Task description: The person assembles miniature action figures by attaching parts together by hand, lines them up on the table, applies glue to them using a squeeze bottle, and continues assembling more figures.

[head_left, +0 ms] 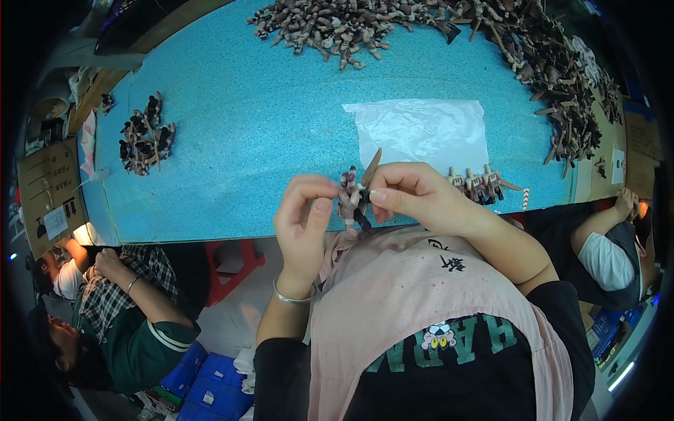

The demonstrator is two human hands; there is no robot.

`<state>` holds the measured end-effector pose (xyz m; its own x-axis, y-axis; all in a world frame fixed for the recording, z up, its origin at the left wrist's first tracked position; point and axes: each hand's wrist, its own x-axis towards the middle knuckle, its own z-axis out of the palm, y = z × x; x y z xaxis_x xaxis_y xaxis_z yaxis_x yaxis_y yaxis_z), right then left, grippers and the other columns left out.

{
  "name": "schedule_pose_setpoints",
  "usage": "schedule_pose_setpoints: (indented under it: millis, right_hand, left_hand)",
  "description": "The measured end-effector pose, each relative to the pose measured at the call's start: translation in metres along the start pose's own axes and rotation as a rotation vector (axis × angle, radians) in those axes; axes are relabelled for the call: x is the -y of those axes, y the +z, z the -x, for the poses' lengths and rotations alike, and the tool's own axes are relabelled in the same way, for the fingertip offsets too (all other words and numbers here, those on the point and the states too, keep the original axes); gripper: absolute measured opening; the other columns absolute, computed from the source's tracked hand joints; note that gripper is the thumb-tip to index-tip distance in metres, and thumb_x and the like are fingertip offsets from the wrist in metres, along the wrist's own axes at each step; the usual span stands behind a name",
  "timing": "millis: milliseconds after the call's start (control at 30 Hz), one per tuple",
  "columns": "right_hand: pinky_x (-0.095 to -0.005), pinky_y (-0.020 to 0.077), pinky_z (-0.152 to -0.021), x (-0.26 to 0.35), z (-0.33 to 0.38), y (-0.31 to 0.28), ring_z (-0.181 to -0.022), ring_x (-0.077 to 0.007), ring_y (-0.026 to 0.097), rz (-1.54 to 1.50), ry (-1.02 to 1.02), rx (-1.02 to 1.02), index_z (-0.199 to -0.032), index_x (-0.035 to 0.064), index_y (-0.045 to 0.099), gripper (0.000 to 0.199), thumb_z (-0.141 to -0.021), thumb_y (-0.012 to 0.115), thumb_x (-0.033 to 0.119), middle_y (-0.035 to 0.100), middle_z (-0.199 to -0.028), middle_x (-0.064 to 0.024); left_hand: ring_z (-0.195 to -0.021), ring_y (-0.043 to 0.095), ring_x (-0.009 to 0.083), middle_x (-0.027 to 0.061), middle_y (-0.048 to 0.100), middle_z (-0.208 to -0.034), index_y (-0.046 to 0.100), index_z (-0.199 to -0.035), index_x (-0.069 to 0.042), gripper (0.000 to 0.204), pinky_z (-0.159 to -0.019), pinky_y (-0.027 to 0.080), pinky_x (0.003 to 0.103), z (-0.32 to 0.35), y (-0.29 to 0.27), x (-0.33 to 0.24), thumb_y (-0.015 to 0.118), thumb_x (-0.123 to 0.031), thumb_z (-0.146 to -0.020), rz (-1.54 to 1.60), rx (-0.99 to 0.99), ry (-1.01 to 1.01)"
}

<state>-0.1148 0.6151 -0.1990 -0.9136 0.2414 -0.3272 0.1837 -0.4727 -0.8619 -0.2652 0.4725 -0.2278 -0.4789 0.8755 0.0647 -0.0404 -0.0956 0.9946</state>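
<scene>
Between my hands, just above the table's near edge, is a small toy figurine, pale and brown with dark parts. A flat brown blade-like piece sticks up beside it. The curled fingers of my left hand meet the figurine's left side, with the thumb tip raised toward me. My right hand pinches the dark part on its right side; the fingertips partly hide what is gripped. Right of that hand, several similar figurines stand in a row.
A clear plastic sheet lies on the blue table. Figurine heaps are at the back, along the right and, smaller, at left. Cardboard boxes flank the table. People sit at left and right.
</scene>
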Motion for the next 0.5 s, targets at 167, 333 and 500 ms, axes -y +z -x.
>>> schedule_pose_setpoints:
  millis: [167,333,500]
  right_hand:
    - [-0.0239,0.0440,-0.068,0.000,0.004,0.002,-0.074,-0.0066,0.052,0.002,0.036,0.046,-0.083,0.0029,0.057,0.024,-0.096,0.057,0.023,0.055,-0.077,0.0015]
    - [-0.0253,0.0461,-0.074,0.002,0.007,-0.002,-0.078,-0.0085,0.054,0.013,0.069,0.069,-0.085,0.0014,0.058,0.021,-0.096,0.057,0.020,0.057,-0.082,-0.0010]
    - [-0.0267,0.0448,-0.078,0.006,0.004,-0.006,-0.081,-0.0104,0.051,0.392,0.004,0.088,-0.092,0.0023,0.054,0.014,-0.092,0.061,0.015,0.054,-0.087,-0.0021]
  left_hand:
    - [-0.096,0.055,0.0143,0.0100,0.057,-0.112,0.057,-0.099,-0.001,0.021,-0.085,0.045,0.029,-0.009,0.003,-0.006,0.067,-0.015,-0.088,0.528,0.130,-0.347]
    - [-0.101,0.054,0.0149,0.0113,0.055,-0.117,0.056,-0.097,-0.002,0.018,-0.090,0.044,0.033,-0.007,0.002,-0.004,0.069,-0.006,-0.085,0.448,0.276,-0.304]
    - [-0.101,0.052,0.0143,0.0111,0.055,-0.115,0.052,-0.105,-0.003,0.026,-0.092,0.042,0.031,-0.002,0.012,-0.007,0.068,-0.006,-0.085,0.391,0.185,-0.230]
